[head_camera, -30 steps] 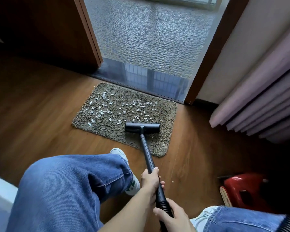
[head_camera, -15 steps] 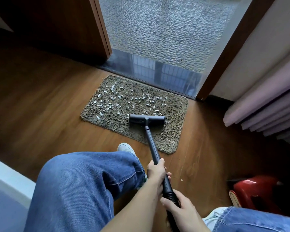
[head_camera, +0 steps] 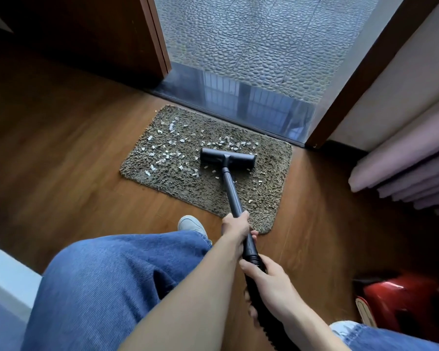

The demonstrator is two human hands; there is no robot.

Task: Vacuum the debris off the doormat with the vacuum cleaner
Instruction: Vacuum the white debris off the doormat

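Observation:
A shaggy brown doormat [head_camera: 269, 196] lies on the wooden floor before a glass door. White debris scraps [head_camera: 166, 154] litter its left and far parts, and a few lie behind the nozzle. The black vacuum nozzle [head_camera: 227, 158] rests on the mat's middle right. Its black wand [head_camera: 232, 193] runs back to me. My left hand [head_camera: 237, 228] grips the wand at the mat's near edge. My right hand [head_camera: 270, 279] grips the ribbed hose end lower down.
The red vacuum body [head_camera: 401, 297] sits on the floor at the right. Pink curtains [head_camera: 403, 171] hang at the right. My jeans-clad knee [head_camera: 117, 279] and white shoe [head_camera: 189, 222] are at the mat's near left. The glass door [head_camera: 251, 59] stands behind the mat.
The nozzle has been pushed forward across the mat toward the door, past some debris. Both hands moved forward with the wand; the left one now reaches the mat's near edge.

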